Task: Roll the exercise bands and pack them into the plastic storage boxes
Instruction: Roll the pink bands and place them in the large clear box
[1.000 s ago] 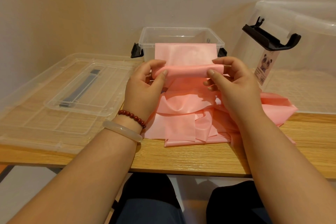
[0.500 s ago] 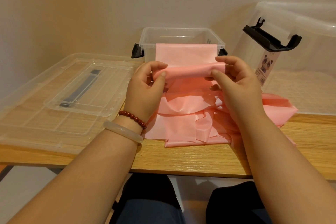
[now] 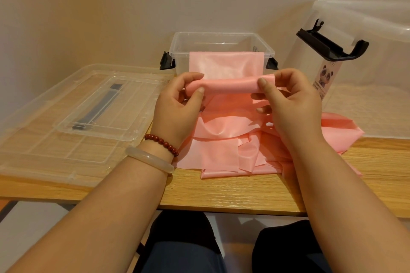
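Head view: your left hand (image 3: pixel 177 106) and right hand (image 3: pixel 290 99) are each pinching an end of the rolled pink band (image 3: pixel 230 85), fingers curled around it.

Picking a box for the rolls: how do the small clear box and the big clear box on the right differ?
The small clear box is smaller than the big clear box. A pink exercise band hangs over the small box's front rim; none on the big box. The big box carries a panda label; the small one shows none. Both are clear plastic with black latches.
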